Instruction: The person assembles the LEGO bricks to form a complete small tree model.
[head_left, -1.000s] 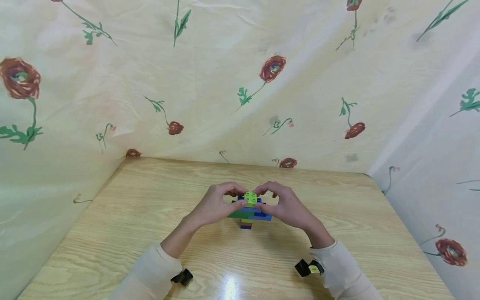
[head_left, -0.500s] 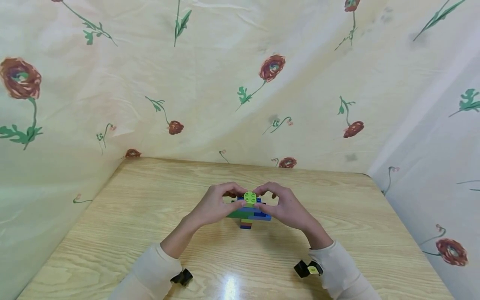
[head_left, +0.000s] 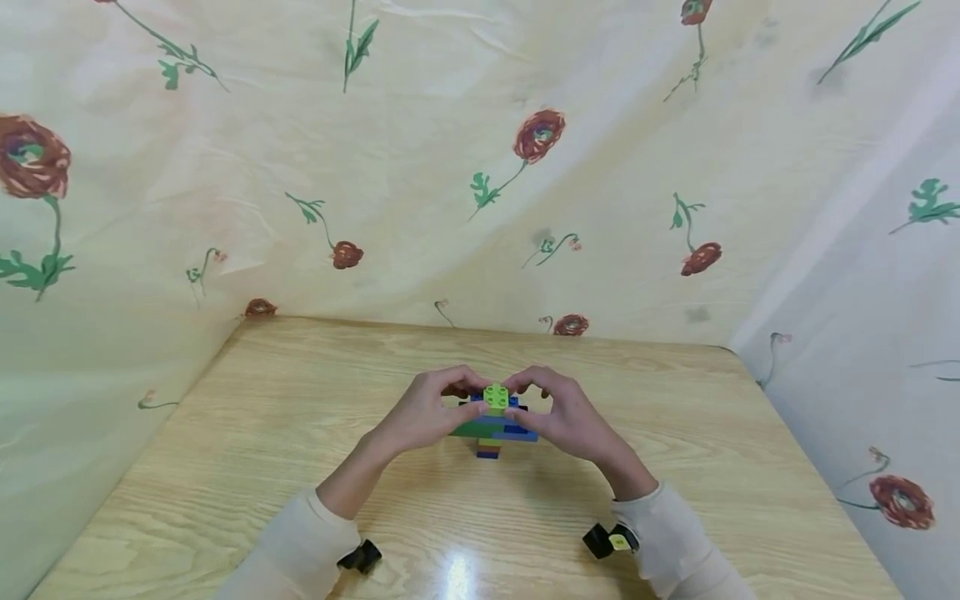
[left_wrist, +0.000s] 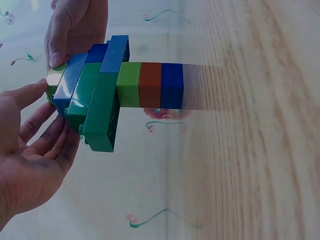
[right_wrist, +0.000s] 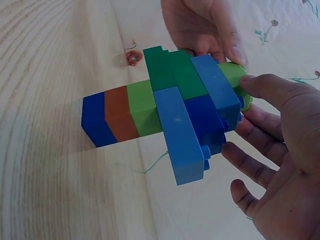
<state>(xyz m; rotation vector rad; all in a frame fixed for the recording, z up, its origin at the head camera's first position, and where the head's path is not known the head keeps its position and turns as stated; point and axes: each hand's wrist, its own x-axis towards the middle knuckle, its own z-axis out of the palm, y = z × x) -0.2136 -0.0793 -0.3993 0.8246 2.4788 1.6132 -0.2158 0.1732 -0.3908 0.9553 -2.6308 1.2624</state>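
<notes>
A structure of toy building bricks stands upright on the table, narrow at the foot and wider above. Its column is a dark blue brick (left_wrist: 172,86), an orange brick (left_wrist: 150,85) and a lime brick (left_wrist: 129,84). Wider layers of green bricks (right_wrist: 165,70) and blue bricks (right_wrist: 180,135) sit over it. At the very top is a lime green brick (head_left: 496,397) with studs facing up. My left hand (head_left: 422,414) pinches its left side between thumb and fingers. From the other side my right hand (head_left: 568,417) pinches the same brick, its lower fingers beside the blue layers.
The wood-grain table (head_left: 300,500) runs back to a flower-patterned cloth (head_left: 420,167), which also hangs along both sides. Black wrist devices (head_left: 360,557) hang at the sleeves, near the table's front.
The head view has shifted slightly, so everything appears a little further left. Both hands keep the same hold on the top lime green brick.
</notes>
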